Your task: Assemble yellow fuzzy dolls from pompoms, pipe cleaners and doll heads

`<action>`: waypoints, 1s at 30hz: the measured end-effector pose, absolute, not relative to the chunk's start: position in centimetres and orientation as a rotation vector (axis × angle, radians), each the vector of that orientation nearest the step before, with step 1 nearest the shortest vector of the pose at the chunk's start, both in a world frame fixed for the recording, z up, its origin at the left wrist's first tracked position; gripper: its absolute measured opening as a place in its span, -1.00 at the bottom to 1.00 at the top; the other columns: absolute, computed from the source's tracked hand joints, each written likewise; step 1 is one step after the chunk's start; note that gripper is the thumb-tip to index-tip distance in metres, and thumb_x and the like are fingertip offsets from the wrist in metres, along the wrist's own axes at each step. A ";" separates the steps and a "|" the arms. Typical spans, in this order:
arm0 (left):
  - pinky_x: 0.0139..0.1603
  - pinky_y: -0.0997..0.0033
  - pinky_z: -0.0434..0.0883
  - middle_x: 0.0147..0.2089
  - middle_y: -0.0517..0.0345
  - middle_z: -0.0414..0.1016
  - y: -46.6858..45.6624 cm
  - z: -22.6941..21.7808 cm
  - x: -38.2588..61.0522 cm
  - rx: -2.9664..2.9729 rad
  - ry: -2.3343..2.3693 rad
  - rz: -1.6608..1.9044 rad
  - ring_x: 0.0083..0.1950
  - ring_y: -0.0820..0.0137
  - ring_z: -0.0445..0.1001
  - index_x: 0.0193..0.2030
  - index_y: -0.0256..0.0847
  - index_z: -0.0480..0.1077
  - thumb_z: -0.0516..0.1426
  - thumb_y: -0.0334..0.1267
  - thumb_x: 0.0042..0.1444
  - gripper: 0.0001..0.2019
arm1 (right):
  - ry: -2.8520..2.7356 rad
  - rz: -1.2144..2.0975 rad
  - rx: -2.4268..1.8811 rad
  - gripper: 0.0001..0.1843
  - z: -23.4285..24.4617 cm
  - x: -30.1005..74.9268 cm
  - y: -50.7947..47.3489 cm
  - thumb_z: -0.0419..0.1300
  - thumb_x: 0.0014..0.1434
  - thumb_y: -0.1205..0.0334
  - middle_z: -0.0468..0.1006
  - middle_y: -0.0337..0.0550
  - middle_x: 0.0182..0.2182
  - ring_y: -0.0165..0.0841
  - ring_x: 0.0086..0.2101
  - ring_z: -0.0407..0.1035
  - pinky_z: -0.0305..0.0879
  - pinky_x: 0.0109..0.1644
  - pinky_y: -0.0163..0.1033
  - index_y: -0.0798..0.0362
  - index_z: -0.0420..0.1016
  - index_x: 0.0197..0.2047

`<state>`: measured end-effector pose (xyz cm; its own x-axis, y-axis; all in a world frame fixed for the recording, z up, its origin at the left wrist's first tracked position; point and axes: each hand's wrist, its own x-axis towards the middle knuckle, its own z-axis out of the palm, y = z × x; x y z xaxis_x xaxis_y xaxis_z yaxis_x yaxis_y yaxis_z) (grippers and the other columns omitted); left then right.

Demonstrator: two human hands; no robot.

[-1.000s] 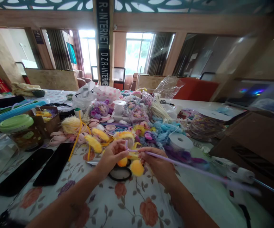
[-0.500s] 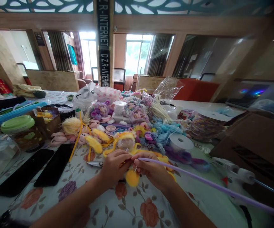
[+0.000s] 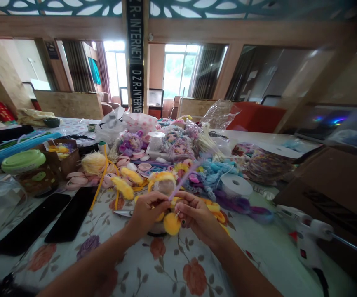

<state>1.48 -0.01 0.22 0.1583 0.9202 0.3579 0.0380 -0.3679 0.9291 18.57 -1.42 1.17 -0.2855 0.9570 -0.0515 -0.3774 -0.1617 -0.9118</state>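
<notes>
Slanting from the centre of the frame toward its upper right, the purple stem [image 3: 183,182] had its long axis on a diagonal, its low end between the two hands and its far end blurred in front of the heaped materials. The left hand [image 3: 146,212] was the nearer: its thumb and forefinger were pinched upon the stem's low end, so that the free length lay up and to the right of the grip. The right hand [image 3: 198,216] stood just beside, right of centre, its fingers curled close to the stem and against small beads [image 3: 178,213]; whether they also gripped the stem could not be told. Below the fingertips, a yellow pom-pom [image 3: 172,224] lay in the gap between the hands, with part of a dark ring [image 3: 157,234] showing at its lower left. Beyond the hands, a yellow furry band [image 3: 162,175] occupied the middle of the frame; a white spool [image 3: 236,185] lay right of centre, and a glue gun [image 3: 306,233] at the lower right.
</notes>
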 end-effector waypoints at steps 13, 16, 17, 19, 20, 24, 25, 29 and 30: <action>-0.17 0.54 0.44 -0.33 0.13 0.55 0.9 0.4 1.0 0.867 0.618 1.266 -0.30 0.49 0.51 -0.31 -0.28 0.49 0.29 -0.30 -0.06 -0.84 | -1.433 1.528 -0.953 -0.81 2.3 19.1 -2.0 0.38 -0.05 0.17 0.61 -0.13 -0.51 -0.38 -0.49 0.49 0.30 -0.47 -0.37 0.12 0.55 -0.42; -0.16 0.53 0.44 -0.33 0.11 0.56 0.9 0.1 1.1 0.867 0.632 1.243 -0.28 0.47 0.52 -0.34 -0.30 0.49 0.30 -0.31 -0.06 -0.86 | -1.539 1.420 -0.981 -0.84 2.0 19.2 -2.0 0.37 -0.05 0.17 0.58 -0.15 -0.51 -0.37 -0.50 0.44 0.32 -0.43 -0.29 0.09 0.58 -0.43; -0.16 0.52 0.45 -0.33 0.10 0.57 0.8 0.0 1.2 0.870 0.642 1.225 -0.27 0.46 0.53 -0.35 -0.30 0.49 0.30 -0.31 -0.06 -0.86 | -1.594 1.323 -0.975 -0.86 1.9 19.1 -2.0 0.37 -0.05 0.17 0.56 -0.15 -0.50 -0.36 -0.49 0.42 0.33 -0.40 -0.26 0.06 0.59 -0.45; -0.18 0.50 0.45 -0.33 0.06 0.58 0.6 -0.3 1.4 0.880 0.658 1.188 -0.28 0.43 0.54 -0.35 -0.32 0.49 0.30 -0.30 -0.07 -0.85 | -1.716 1.036 -0.959 -0.89 1.7 19.1 -1.9 0.37 -0.04 0.16 0.53 -0.12 -0.43 -0.29 -0.39 0.40 0.35 -0.29 -0.18 0.01 0.62 -0.47; -0.19 0.48 0.45 -0.34 0.05 0.58 0.5 -0.4 1.5 0.884 0.664 1.172 -0.29 0.41 0.54 -0.35 -0.33 0.50 0.30 -0.30 -0.08 -0.84 | -1.768 0.879 -0.949 -0.91 1.6 19.0 -1.9 0.36 -0.03 0.15 0.52 -0.09 -0.36 -0.24 -0.30 0.40 0.34 -0.19 -0.13 -0.02 0.63 -0.46; -0.26 0.52 0.42 -0.39 0.07 0.58 -0.1 -0.6 2.1 0.887 0.682 1.117 -0.34 0.43 0.52 -0.37 -0.31 0.50 0.32 -0.31 -0.12 -0.83 | -1.878 0.478 -0.910 -0.94 1.4 19.0 -1.9 0.33 0.03 0.13 0.50 -0.08 -0.07 -0.11 0.00 0.27 0.14 0.14 0.04 -0.14 0.65 -0.43; -0.30 0.54 0.40 -0.41 0.09 0.57 -0.2 -0.6 2.3 0.883 0.691 1.100 -0.37 0.46 0.51 -0.37 -0.30 0.50 0.33 -0.31 -0.13 -0.83 | -1.883 0.447 -0.904 -0.93 1.4 18.9 -1.8 0.32 0.04 0.12 0.49 -0.09 -0.03 -0.10 0.03 0.25 0.11 0.16 0.05 -0.15 0.65 -0.43; -0.42 0.62 0.29 -0.47 0.14 0.52 -0.6 -0.6 2.6 0.888 0.700 1.058 -0.45 0.54 0.42 -0.38 -0.32 0.51 0.31 -0.31 -0.12 -0.84 | -1.812 0.500 -0.928 -0.89 0.8 18.7 -1.6 0.29 0.08 0.10 0.48 -0.10 0.01 -0.10 0.06 0.23 0.13 0.15 0.03 -0.14 0.65 -0.41; -0.41 0.62 0.29 -0.47 0.14 0.52 -0.7 -0.7 2.6 0.891 0.691 1.054 -0.44 0.55 0.42 -0.39 -0.33 0.51 0.30 -0.31 -0.11 -0.85 | -1.779 0.537 -0.943 -0.88 0.7 18.7 -1.5 0.29 0.07 0.10 0.47 -0.09 0.01 -0.10 0.06 0.24 0.14 0.15 0.02 -0.13 0.65 -0.41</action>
